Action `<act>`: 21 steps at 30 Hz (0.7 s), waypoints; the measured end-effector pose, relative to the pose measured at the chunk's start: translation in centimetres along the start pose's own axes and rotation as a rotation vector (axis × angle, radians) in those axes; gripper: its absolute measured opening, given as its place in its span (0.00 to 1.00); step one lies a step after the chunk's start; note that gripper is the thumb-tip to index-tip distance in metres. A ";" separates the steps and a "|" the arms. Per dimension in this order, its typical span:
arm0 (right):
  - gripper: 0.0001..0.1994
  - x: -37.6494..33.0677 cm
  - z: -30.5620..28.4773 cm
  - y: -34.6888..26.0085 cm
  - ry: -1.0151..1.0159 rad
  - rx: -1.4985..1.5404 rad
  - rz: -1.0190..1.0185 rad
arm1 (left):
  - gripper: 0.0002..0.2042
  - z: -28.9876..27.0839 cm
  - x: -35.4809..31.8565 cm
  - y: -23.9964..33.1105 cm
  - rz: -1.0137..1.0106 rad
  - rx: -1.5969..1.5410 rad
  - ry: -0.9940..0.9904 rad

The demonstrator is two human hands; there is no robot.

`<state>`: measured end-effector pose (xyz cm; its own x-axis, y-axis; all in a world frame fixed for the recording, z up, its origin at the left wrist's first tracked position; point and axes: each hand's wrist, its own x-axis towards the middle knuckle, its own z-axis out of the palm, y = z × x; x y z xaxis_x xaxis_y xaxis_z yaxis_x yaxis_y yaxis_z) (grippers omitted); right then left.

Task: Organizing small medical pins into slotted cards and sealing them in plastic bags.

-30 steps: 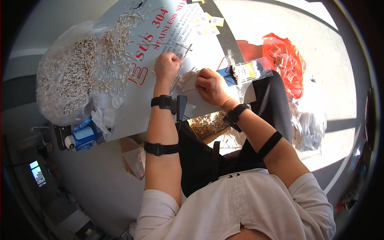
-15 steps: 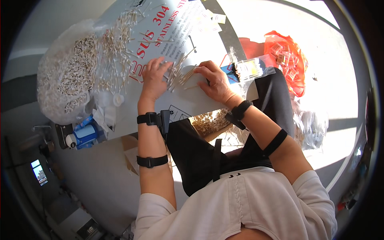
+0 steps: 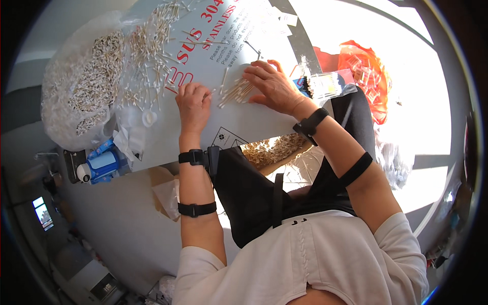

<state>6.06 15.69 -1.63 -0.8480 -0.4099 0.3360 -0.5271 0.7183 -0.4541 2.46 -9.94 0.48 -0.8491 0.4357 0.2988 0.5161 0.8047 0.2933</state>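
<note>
A loose bundle of cotton swabs [image 3: 235,94] lies on the printed metal-look sheet [image 3: 223,118], between my two hands. My right hand [image 3: 277,90] reaches over the bundle's right end, thumb and fingers apart on either side of it. Left of the bundle, my left hand [image 3: 193,108] is closed with curled fingers; a white swab tip shows at its fingertips, the rest hidden. One single cotton swab [image 3: 223,77] lies just beyond the bundle. Past my right wrist is a clear pack of swabs [image 3: 325,85], some dark-tipped.
A big clear bag of swabs [image 3: 96,76] stands at the left, with a spread pile of swabs [image 3: 150,48] beside it. A blue and white bottle [image 3: 104,162] lies by the left edge. Red bag [image 3: 363,71] with clear boxes at right; box of swabs [image 3: 272,152] below the sheet's edge.
My left hand has drawn back from the bundle and its fingers have curled. My right hand has moved slightly right and up, its fingers now spread over the bundle's end.
</note>
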 end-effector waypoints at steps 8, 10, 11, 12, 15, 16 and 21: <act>0.30 -1.0 0.1 -0.6 0.064 -0.056 0.012 | 0.07 2.5 1.5 0.2 -0.239 0.059 0.106; 0.30 -1.2 0.1 -0.7 0.051 -0.069 0.021 | 0.06 3.3 3.2 1.7 -0.260 0.057 0.092; 0.31 -1.4 0.1 -0.8 0.039 -0.079 0.030 | 0.05 3.8 4.0 2.6 -0.194 0.023 0.082; 0.31 -1.5 0.0 -1.0 0.038 -0.080 0.028 | 0.04 3.9 4.4 3.4 -0.130 -0.006 0.073; 0.29 -1.7 -0.4 -1.3 0.019 -0.032 0.035 | 0.06 4.3 5.1 5.0 -0.045 -0.077 -0.023; 0.27 -1.7 -0.5 -1.2 0.129 0.022 0.086 | 0.06 4.1 5.1 5.0 -0.045 -0.079 -0.022; 0.14 0.7 -1.8 1.0 0.451 0.117 0.511 | 0.16 3.9 3.0 5.7 -0.075 -0.128 0.147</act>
<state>5.06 17.18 -0.35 -0.8992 0.2557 0.3550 -0.0918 0.6831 -0.7246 2.40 -2.48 -0.46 -0.8647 0.3055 0.3986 0.4703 0.7709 0.4294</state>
